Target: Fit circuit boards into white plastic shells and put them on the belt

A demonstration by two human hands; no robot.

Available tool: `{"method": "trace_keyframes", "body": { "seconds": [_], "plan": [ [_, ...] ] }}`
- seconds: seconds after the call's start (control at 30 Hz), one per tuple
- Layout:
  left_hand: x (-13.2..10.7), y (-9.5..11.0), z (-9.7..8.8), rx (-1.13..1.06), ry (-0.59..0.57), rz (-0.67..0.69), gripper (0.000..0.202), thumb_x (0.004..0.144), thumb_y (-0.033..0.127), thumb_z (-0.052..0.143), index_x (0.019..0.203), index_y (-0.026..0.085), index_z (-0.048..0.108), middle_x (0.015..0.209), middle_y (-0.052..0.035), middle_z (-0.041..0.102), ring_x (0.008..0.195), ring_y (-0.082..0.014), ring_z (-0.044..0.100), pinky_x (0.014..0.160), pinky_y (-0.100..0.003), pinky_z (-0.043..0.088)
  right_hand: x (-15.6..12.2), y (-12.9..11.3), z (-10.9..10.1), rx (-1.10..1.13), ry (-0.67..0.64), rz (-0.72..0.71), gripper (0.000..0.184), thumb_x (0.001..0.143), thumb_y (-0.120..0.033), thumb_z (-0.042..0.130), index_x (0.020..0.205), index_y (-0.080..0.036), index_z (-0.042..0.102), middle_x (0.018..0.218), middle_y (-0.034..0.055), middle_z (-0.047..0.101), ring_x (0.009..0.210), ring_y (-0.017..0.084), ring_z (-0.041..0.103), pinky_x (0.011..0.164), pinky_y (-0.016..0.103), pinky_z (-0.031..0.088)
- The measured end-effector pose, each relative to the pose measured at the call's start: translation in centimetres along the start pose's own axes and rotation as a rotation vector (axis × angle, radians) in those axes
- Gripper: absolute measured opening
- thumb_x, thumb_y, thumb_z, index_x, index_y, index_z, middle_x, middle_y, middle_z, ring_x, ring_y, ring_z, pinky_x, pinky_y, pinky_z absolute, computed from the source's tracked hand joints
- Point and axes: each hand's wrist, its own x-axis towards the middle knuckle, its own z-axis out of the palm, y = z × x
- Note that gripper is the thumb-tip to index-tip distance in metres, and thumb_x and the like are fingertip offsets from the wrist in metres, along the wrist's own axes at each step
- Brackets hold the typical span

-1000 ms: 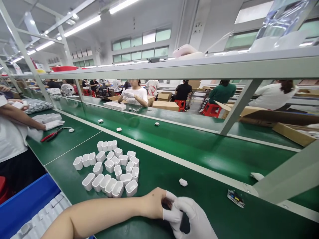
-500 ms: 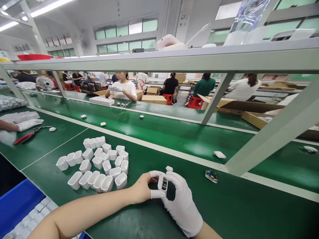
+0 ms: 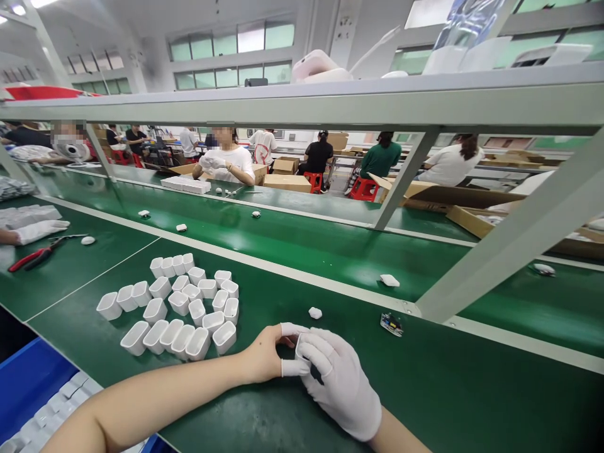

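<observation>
My left hand (image 3: 267, 357), with white covers on the thumb and a finger, grips a small white plastic casing (image 3: 299, 345) from its left side. In a white glove, my right hand (image 3: 343, 384) is curled over the casing's open end, its fingertips pressed there. The glove hides most of the casing and whatever is inside it. To the left, several open white casings (image 3: 155, 337) stand in loose rows on the green bench. Just beyond my hands lies a small white piece (image 3: 315, 313). A bare circuit board (image 3: 391, 324) is farther right.
A slanted metal post (image 3: 453, 270) rises at the right under an overhead shelf (image 3: 302, 107). White parts (image 3: 389, 280) lie on the green belt beyond the pale strip. At left are a co-worker's gloved hand (image 3: 42, 231) and red pliers (image 3: 35, 257). A blue bin (image 3: 28, 371) sits lower left.
My right fingers have closed over the casing's open end, where dark parts showed inside before. The view has shifted slightly, and the small white piece now shows clear of my glove.
</observation>
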Motion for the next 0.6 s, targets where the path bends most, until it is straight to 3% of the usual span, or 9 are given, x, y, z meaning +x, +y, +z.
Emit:
{"method": "trace_keyframes", "body": {
  "seconds": [0.13, 0.27, 0.4, 0.5, 0.6],
  "plan": [
    [-0.1, 0.1, 0.1, 0.073, -0.019, -0.018, 0.05, 0.064, 0.028, 0.078, 0.111, 0.016, 0.066, 0.098, -0.0056, 0.068, 0.091, -0.0225, 0.059, 0.086, -0.034, 0.047, -0.1, 0.0, -0.1, 0.043, -0.047, 0.042, 0.02, 0.079, -0.009, 0.05, 0.095, -0.021, 0.049, 0.085, 0.0028, 0.066, 0.075, 0.019, 0.06, 0.069, 0.035, 0.05],
    [-0.1, 0.1, 0.2, 0.086, -0.066, -0.049, 0.042, 0.067, 0.027, 0.074, 0.107, 0.016, 0.068, 0.089, -0.0031, 0.068, 0.086, -0.0204, 0.059, 0.083, -0.032, 0.046, -0.7, -0.7, 0.2, 0.132, -0.089, 0.189, 0.015, 0.075, -0.009, 0.053, 0.079, -0.022, 0.046, 0.07, -0.0015, 0.059, 0.062, 0.016, 0.052, 0.06, 0.032, 0.043],
    [-0.1, -0.4, 0.2, -0.026, -0.04, -0.084, 0.055, 0.069, 0.028, 0.073, 0.12, 0.014, 0.059, 0.086, -0.0032, 0.064, 0.076, -0.0161, 0.057, 0.074, -0.029, 0.046, -0.7, -0.9, 0.4, 0.379, -0.05, 0.581, 0.017, 0.072, -0.02, 0.065, 0.084, -0.021, 0.052, 0.079, 0.0013, 0.062, 0.072, 0.019, 0.058, 0.068, 0.034, 0.048],
    [-0.1, -0.6, 0.3, -0.097, -0.057, -0.061, 0.067, 0.068, 0.03, 0.076, 0.128, 0.014, 0.048, 0.088, -0.003, 0.062, 0.072, -0.0132, 0.055, 0.074, -0.028, 0.045, -0.5, -0.3, 0.4, 0.742, -0.002, 0.963, 0.025, 0.075, -0.04, 0.066, 0.085, -0.02, 0.055, 0.076, 0.0026, 0.061, 0.068, 0.019, 0.057, 0.065, 0.033, 0.048],
    [0.0, -0.6, 0.5, -0.092, -0.01, -0.096, 0.058, 0.071, 0.029, 0.075, 0.121, 0.014, 0.049, 0.083, -0.0021, 0.063, 0.066, -0.0109, 0.054, 0.069, -0.027, 0.045, -0.4, 0.2, 0.5, 1.11, 0.039, 1.178, 0.035, 0.077, -0.052, 0.064, 0.076, -0.019, 0.054, 0.068, 0.0011, 0.056, 0.065, 0.016, 0.051, 0.065, 0.031, 0.045]
  ]
}}
